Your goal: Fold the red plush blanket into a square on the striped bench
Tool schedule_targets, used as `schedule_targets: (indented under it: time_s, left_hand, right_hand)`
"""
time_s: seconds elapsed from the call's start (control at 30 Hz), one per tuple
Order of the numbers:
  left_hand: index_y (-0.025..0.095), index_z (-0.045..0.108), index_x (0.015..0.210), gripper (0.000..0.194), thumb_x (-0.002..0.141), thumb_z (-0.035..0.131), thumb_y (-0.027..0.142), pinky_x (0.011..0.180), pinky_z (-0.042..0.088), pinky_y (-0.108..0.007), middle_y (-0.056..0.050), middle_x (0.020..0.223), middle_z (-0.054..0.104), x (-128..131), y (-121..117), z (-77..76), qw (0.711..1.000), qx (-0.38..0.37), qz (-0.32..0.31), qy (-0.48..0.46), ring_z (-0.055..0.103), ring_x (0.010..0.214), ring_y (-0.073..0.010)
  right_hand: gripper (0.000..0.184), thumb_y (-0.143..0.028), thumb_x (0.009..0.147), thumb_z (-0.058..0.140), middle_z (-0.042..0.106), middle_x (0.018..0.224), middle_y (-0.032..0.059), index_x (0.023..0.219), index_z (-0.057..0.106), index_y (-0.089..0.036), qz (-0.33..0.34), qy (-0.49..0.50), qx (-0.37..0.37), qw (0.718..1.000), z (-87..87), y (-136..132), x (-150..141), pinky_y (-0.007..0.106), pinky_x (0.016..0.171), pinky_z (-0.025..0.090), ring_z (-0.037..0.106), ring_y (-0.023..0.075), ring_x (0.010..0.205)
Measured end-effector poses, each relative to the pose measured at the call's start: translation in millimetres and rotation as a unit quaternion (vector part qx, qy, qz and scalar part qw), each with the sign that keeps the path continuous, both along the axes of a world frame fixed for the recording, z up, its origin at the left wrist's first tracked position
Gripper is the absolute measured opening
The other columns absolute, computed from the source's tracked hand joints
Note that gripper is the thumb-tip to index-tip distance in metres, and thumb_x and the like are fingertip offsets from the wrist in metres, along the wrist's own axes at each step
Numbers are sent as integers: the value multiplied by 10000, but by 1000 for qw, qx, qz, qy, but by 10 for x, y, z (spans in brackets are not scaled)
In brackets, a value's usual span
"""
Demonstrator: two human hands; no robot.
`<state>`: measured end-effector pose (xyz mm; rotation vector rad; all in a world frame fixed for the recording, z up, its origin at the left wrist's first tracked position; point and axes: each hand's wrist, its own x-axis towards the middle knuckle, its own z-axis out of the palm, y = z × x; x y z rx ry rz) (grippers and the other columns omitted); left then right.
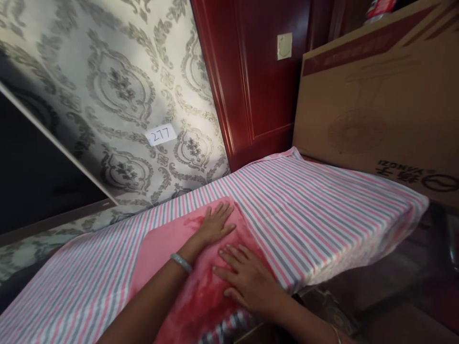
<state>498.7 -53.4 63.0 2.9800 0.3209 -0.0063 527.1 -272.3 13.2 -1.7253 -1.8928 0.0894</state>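
Note:
A pink fleecy cloth point(165, 243) lies flat on a board covered in pink, grey and white striped fabric point(315, 210). My left hand point(215, 223) presses palm down on the cloth's far end, fingers spread; a pale bangle sits on that wrist. My right hand point(247, 279) lies flat on the cloth nearer the board's front edge, fingers apart. Neither hand holds anything.
A large cardboard box point(380, 100) stands behind the board on the right. A dark red wooden door point(258, 76) and patterned wallpaper with a label reading 277 point(161, 134) are at the back. A dark opening is at the left.

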Motion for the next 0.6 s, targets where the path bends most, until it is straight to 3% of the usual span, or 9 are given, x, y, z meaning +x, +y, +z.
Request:
schedule_targets:
  time_s: [0.07, 0.23, 0.43, 0.6]
  left_hand:
    - [265, 260, 1589, 712, 976, 393, 602, 1206, 97, -659, -112, 1668, 197, 151, 121, 13, 999, -19, 45, 18, 168, 1550, -314]
    - [260, 369, 1542, 695, 976, 301, 658, 1225, 201, -543, -89, 1621, 360, 416, 386, -54, 992, -85, 93, 0, 307, 1509, -282]
    - [255, 411, 1517, 670, 985, 277, 640, 1217, 249, -495, -64, 1601, 409, 472, 553, -224, 991, -99, 90, -25, 325, 1501, -262]
    - [234, 410, 1516, 673, 990, 287, 636, 1213, 263, -451, -74, 1588, 431, 469, 533, -241, 991, -101, 84, -36, 363, 1478, -243]
  right_hand:
    - [539, -471, 981, 567, 355, 1618, 52, 1498, 469, -356, 6, 12, -2, 1000, -15, -1, 4, 507, 1248, 201, 252, 247, 1515]
    - [601, -479, 961, 589, 258, 1648, 41, 1526, 432, -351, 20, 28, -3, 999, -65, 20, 22, 501, 1248, 225, 212, 259, 1527]
    - [645, -476, 930, 633, 228, 1647, 51, 1530, 434, -344, 26, 38, -14, 999, -139, 64, 33, 530, 1236, 249, 228, 295, 1520]
    - [594, -478, 974, 568, 230, 1654, 34, 1534, 420, -349, 16, 26, -14, 999, -97, 47, 25, 522, 1242, 225, 193, 267, 1531]
